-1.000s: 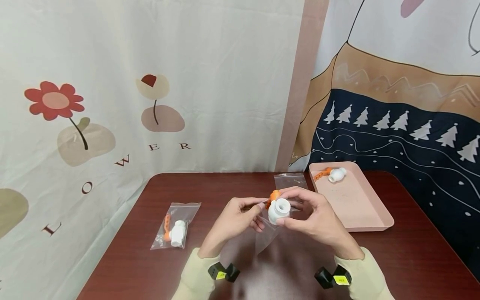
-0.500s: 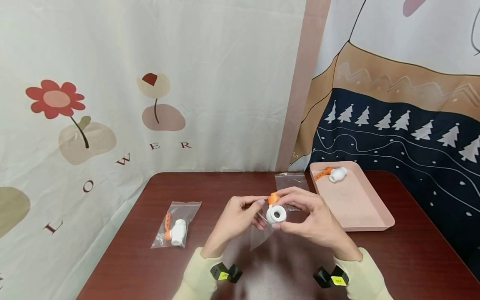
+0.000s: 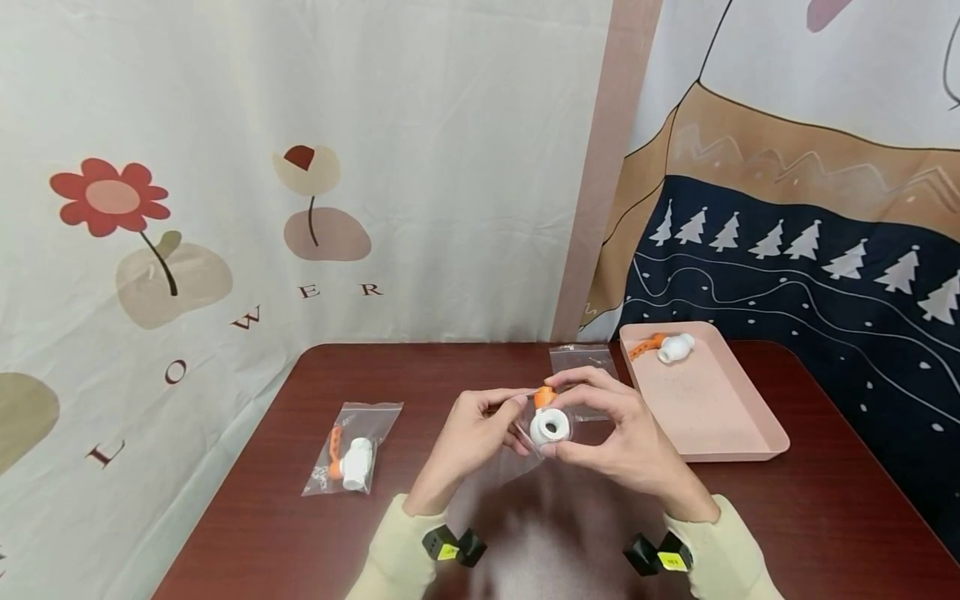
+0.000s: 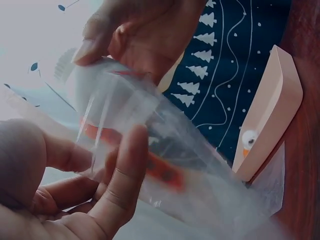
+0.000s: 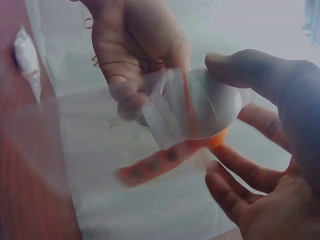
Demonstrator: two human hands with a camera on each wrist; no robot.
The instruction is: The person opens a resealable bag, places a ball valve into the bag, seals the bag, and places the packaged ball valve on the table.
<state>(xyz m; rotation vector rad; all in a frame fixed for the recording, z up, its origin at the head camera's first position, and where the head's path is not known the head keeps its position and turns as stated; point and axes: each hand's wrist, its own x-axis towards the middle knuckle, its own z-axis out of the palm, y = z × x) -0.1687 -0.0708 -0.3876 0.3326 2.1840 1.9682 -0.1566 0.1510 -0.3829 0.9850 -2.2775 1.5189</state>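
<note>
A white plastic valve (image 3: 550,416) with an orange handle (image 5: 155,164) is held above the middle of the table. My right hand (image 3: 622,429) grips its round body between thumb and fingers, fingertips by the orange top. A clear plastic bag (image 4: 220,200) lies over part of the body and around the perforated handle in both wrist views. My left hand (image 3: 472,429) pinches the bag's film between thumb and fingers, close to the valve. The ribbed round opening faces the head camera. How far the valve sits inside the bag I cannot tell exactly.
Another bagged valve (image 3: 356,462) lies on the left of the dark red table (image 3: 277,542). On the right stands a pink tray (image 3: 720,400) with an unbagged valve (image 3: 675,348) at its far end. A flat clear bag (image 3: 581,358) lies beside the tray. Printed curtains hang behind.
The valve has turned in my hands and shifted slightly left, its orange top now more upright. The bag's loose lower end hangs less plainly below. Both hands keep their hold.
</note>
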